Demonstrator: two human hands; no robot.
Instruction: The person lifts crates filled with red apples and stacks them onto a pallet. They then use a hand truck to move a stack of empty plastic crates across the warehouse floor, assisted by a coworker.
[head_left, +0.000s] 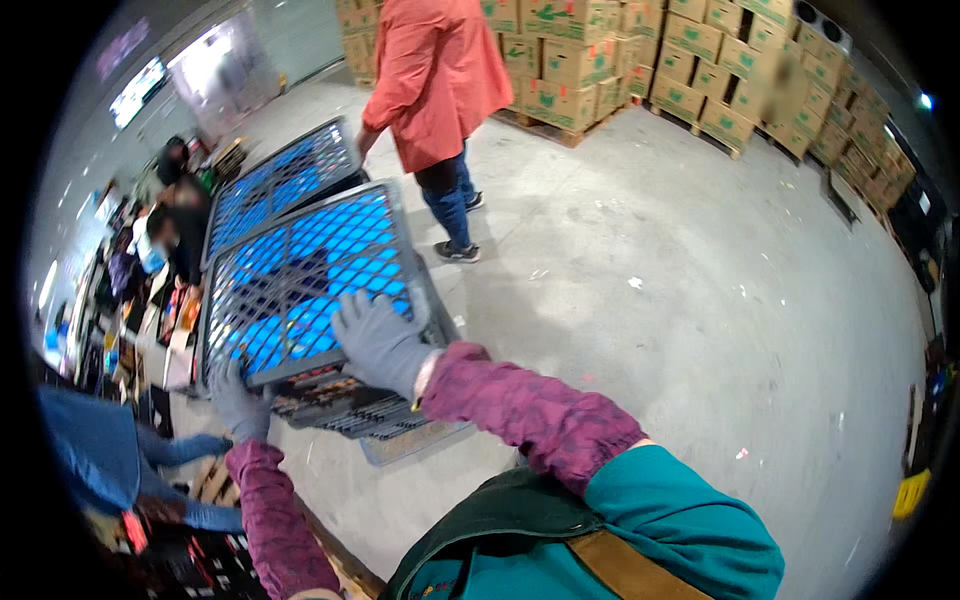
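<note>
Both my hands wear grey gloves. My left hand rests at the near left corner of a dark plastic mesh crate, its grip partly hidden. On the near right part of that same top crate lies my right hand, fingers spread over the mesh. Bright blue material with a darker patch shows through the mesh. The crate tops a tall stack of similar crates, in whose gaps reddish things show. A second mesh-topped crate stack stands just beyond it, with blue beneath the mesh.
A person in a red coat stands beside the far stack, one hand at its edge. Another person in blue is at the lower left. Several people work along a cluttered table at the left. Cartons are piled on wooden pallets at the back.
</note>
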